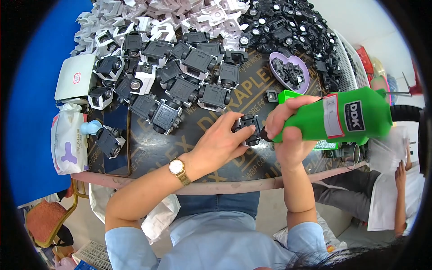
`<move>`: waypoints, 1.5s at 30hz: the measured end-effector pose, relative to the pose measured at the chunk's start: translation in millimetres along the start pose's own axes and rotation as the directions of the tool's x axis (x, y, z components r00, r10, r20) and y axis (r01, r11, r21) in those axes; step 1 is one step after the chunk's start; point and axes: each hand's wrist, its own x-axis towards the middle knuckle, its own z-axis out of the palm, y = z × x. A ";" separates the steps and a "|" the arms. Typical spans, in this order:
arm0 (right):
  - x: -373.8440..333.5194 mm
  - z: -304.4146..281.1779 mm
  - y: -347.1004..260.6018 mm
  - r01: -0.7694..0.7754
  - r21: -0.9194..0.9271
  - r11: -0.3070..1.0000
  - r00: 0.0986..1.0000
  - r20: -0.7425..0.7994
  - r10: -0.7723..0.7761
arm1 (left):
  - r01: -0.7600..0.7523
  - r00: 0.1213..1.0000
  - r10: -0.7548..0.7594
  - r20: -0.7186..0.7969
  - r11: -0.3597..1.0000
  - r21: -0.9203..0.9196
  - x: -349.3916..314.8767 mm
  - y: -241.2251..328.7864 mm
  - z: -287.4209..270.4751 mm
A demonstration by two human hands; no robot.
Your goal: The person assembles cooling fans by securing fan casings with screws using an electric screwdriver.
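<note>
On the table in front of me, my left hand (218, 143) presses down and steadies a small toy car (249, 122) with a black underside facing up. My right hand (290, 141) grips a green electric screwdriver (348, 114), held sideways with its tip pointing left at the car. The tip meets or nearly meets the car; my fingers hide the exact spot. Beyond my left hand lie several similar toy cars (182, 89) with white bodies and black undersides. A loose black car part (272, 95) rests just beyond my right hand.
White car bodies (211, 15) heap at the back; black wheeled chassis (288, 31) pile at back right. A purple dish (307, 74) holds small black parts. At left stand a white box (74, 76), tissue pack (67, 144) and dark phone (118, 164). Another person (391, 193) is at right.
</note>
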 end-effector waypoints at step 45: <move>27.6 -63.3 -31.6 0.202 0.009 0.979 0.968 -0.154 -0.198 | 0.272 0.609 -0.516 0.602 -0.577 -0.770 -84.4 59.0 -19.5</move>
